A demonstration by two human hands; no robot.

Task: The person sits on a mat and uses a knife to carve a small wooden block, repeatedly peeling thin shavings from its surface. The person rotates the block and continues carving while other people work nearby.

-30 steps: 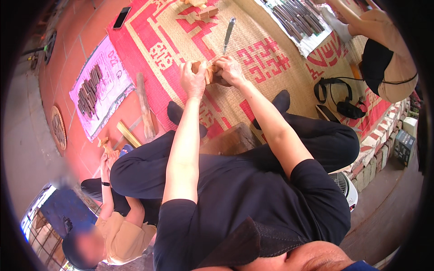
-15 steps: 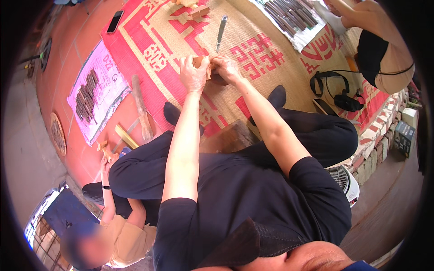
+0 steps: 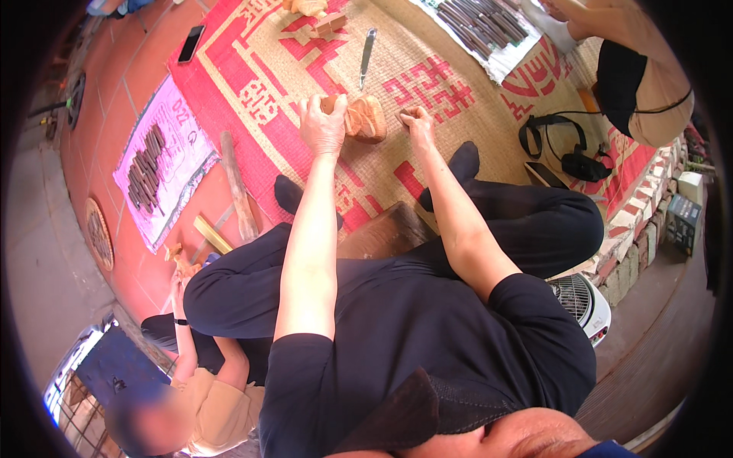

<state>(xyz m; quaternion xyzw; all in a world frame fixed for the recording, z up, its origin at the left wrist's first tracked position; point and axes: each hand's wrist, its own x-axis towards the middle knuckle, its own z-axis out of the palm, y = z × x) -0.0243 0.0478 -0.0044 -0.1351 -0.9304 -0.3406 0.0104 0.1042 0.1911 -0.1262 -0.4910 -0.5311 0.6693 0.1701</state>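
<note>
My left hand [image 3: 321, 130] is closed round the left end of a brown wooden block [image 3: 366, 120], whose rounded, paler cut face shows on the right. The block is just above or on the patterned mat; I cannot tell which. Apart from it, a short way to the right, is my right hand [image 3: 417, 122], its fingers curled together in a pinch. Whatever they may hold is too small to make out. Beyond the block lies a slim, dark metal tool [image 3: 368, 57] on the mat.
A yellowish wooden carving [image 3: 308, 7] and a small wood block [image 3: 330, 24] lie at the far side. Dark rod-like tools [image 3: 477, 27] rest on white cloth, others [image 3: 146, 168] on pink cloth. A thick wooden stick [image 3: 239, 187] and wood stump [image 3: 385, 235] are nearer. Two people sit nearby.
My right hand has come off the wooden block and moved right and slightly nearer. The block's pale face now shows. My left hand keeps its hold, nearly in place.
</note>
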